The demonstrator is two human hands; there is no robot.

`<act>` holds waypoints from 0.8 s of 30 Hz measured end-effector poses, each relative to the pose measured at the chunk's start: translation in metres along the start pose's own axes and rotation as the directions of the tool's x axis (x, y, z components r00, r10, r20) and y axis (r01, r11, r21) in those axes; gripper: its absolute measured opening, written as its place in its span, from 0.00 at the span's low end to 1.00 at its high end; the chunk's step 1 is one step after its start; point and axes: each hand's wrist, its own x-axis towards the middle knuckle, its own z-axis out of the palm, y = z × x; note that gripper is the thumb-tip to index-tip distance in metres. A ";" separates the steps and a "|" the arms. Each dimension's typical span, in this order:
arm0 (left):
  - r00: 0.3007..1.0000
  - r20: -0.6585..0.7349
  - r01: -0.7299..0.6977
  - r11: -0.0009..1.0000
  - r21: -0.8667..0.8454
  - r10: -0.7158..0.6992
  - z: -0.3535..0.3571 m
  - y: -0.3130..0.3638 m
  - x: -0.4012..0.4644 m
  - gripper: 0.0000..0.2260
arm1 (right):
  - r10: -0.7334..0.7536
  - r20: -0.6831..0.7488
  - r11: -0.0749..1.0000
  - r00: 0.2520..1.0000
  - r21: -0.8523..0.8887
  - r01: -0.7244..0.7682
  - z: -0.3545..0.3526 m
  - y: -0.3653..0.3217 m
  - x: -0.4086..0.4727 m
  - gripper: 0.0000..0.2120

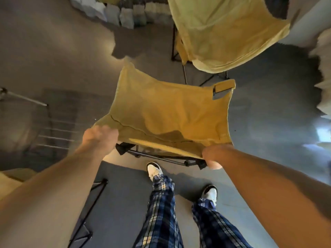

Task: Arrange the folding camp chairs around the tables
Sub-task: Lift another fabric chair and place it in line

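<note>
While gripped at both near corners of its fabric back, yellow fabric folding camp chair with black metal frame (pixel 168 113) tilted away from the viewer, directly ahead of two feet in white sneakers (pixel 154 169). Left hand (pixel 100 138) closed over the near-left corner of the yellow cloth, fingers curled tight around the edge. Right hand (pixel 214 155) clamped likewise on the near-right corner, fingers wrapped under the hem, knuckles up. Black frame joints and crossbars visible just below the cloth, between the two hands. Small grey and yellow strap tab (pixel 222 89) at the far-right corner of the held chair.

Second pale yellow fabric camp chair (pixel 223 33) standing open just beyond, near the top right, its thin black legs on the grey floor (pixel 62 51). Row of pale folded fabric bundles (pixel 114 13) along the far edge, blurred. Slatted grey surface with metal legs (pixel 59 122) at left, low and dim; cannot tell exactly what it is. Black folding frame (pixel 93 199) lying at lower left beside a dark mat. Blue plaid trousers (pixel 161 212) at bottom centre.
</note>
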 end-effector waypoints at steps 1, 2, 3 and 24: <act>0.999 0.013 0.043 0.998 -0.040 -0.042 0.012 -0.022 -0.001 0.10 | 0.012 -0.026 0.999 1.000 -0.035 -0.013 -0.014 -0.020 0.003 0.08; 0.996 0.037 0.088 0.993 -0.073 -0.085 0.025 -0.044 -0.003 0.11 | 0.007 -0.050 0.998 0.999 -0.062 -0.010 -0.030 -0.042 0.003 0.04; 0.990 0.061 0.135 0.985 -0.109 -0.129 0.039 -0.065 -0.005 0.12 | -0.005 -0.076 0.996 0.997 -0.086 -0.002 -0.045 -0.065 -0.001 0.03; 0.738 0.480 0.669 0.421 -0.612 -0.474 0.178 -0.190 -0.023 0.11 | -0.572 -0.385 0.582 0.724 -0.813 0.028 -0.245 -0.344 -0.015 0.10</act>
